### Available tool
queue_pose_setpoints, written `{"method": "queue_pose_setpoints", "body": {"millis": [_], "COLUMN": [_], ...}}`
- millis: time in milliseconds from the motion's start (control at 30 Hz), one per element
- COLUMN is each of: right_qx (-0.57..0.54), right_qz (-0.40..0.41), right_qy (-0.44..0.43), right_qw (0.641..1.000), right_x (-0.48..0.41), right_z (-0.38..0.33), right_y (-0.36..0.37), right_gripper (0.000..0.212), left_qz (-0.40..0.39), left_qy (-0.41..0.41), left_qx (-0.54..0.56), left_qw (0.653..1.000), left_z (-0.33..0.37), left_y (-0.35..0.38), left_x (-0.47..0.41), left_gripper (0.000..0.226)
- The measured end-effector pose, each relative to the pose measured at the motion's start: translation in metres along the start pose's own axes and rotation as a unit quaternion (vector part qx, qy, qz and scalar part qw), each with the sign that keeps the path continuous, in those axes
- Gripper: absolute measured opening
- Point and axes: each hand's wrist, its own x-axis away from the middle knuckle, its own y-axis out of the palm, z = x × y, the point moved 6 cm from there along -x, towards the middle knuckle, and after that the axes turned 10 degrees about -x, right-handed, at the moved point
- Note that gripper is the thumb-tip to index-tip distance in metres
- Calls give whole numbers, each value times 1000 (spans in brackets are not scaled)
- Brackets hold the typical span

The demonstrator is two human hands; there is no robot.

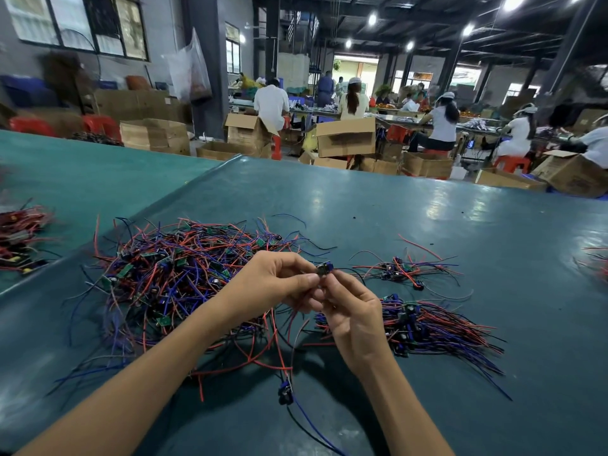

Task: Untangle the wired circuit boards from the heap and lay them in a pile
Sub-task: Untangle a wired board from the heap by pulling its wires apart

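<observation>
pinching one small circuit board [324,269] between both hands, above the table

left hand [276,283] and right hand [353,315] are each gripping it by the fingertips, with thin wires hanging below; the tangled heap [171,274] is lying to the left, the sorted pile [427,325] just right of the hands on the green table [427,209]; the board is looking light and stiff, its leads limp and snag-prone, so holding its edges, not the wires, seems safest

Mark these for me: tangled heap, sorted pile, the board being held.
tangled heap [184,274]: head view, middle of the wire mass.
sorted pile [427,327]: head view, on the aligned wires beside its boards.
held board [325,268]: head view, exposed top above the fingertips.
</observation>
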Motion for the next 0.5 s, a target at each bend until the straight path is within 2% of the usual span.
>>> {"method": "queue_pose_setpoints", "body": {"millis": [100,333,433,500], "right_qx": [17,83,108,132], "right_qz": [-1,33,32,27], "right_qy": [0,-7,15,32], "right_qw": [1000,996,993,990], "right_x": [1,2,2,2], "right_z": [-1,-3,0,1], "right_y": [0,-1,-2,-3], "right_gripper": [12,9,20,19], "left_qz": [2,35,22,6], "left_qy": [-15,9,-36,-89], "left_qx": [-23,-132,-147,-97], "left_qw": [1000,991,988,991], "left_z": [0,1,-2,-9], "left_y": [1,-9,-14,-13], "left_x": [0,-2,-3,-2], "left_gripper": [12,20,21,21]}}
